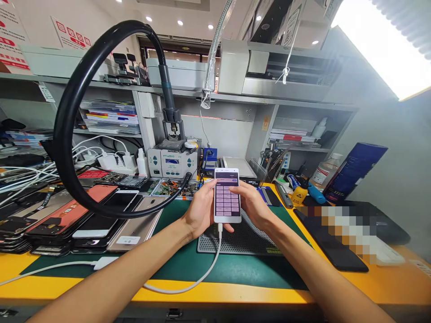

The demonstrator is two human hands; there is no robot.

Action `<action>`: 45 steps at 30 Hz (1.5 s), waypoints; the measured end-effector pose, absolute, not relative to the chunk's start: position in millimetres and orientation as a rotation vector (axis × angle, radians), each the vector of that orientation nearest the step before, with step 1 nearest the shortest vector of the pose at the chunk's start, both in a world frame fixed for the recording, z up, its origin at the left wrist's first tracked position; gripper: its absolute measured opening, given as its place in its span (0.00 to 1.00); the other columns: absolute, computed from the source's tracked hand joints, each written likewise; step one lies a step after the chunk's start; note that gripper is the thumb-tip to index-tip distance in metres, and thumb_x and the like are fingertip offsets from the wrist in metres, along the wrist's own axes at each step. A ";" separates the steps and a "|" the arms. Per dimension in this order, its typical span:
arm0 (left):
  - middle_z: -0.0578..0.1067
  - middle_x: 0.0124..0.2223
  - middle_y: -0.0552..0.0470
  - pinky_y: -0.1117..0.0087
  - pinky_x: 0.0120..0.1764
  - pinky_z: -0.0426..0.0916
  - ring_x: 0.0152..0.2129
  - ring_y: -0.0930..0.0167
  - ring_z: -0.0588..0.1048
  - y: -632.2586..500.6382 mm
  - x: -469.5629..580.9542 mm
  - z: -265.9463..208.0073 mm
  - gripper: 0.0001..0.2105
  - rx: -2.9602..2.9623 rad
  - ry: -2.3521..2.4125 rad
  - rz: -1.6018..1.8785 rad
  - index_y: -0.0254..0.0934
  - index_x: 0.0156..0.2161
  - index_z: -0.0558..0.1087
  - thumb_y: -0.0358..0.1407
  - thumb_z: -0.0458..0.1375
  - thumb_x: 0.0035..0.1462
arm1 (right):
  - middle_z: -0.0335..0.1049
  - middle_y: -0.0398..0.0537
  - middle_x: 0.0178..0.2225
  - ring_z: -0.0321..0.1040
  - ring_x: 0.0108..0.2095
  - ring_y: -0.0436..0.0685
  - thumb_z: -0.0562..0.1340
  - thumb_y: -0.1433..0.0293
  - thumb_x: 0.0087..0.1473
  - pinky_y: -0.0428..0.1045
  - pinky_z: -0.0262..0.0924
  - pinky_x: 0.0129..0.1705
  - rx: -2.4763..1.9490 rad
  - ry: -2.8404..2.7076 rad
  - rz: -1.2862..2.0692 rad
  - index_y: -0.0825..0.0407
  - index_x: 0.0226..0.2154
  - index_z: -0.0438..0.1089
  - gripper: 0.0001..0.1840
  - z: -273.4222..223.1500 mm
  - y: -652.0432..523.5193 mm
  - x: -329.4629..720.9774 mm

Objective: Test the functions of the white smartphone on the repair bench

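Observation:
A white smartphone (228,202) is held upright in both hands above the bench, its lit screen showing a grid of buttons. My left hand (200,206) wraps its left side, with the thumb at the upper left edge. My right hand (254,202) grips the right side, and its thumb reaches over the screen. Some fingers are hidden behind the phone. A white charging cable (215,260) is plugged into the bottom edge and curves down to the left. Beneath the phone lies a dark perforated mat (242,244) on a green work mat (171,264).
Stacked phones (90,215) crowd the left side. A thick black hose (62,116) arches up from a soldering station (173,161). On the right are a dark phone (333,244), a yellow bottle (299,195) and a blue box (357,170). Shelves with printers stand behind.

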State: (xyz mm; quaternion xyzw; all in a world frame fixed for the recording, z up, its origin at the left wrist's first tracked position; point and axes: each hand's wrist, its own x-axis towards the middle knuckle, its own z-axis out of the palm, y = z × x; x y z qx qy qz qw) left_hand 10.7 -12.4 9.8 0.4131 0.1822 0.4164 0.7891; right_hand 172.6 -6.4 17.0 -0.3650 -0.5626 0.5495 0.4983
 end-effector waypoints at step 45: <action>0.78 0.41 0.39 0.61 0.31 0.80 0.35 0.61 0.80 -13.7 10.9 10.7 0.26 0.897 0.389 0.895 0.32 0.58 0.71 0.48 0.44 0.70 | 0.75 0.46 0.36 0.65 0.35 0.56 0.62 0.55 0.57 0.51 0.57 0.40 -0.865 -1.308 1.386 0.51 0.36 0.74 0.16 14.3 -4.4 172.0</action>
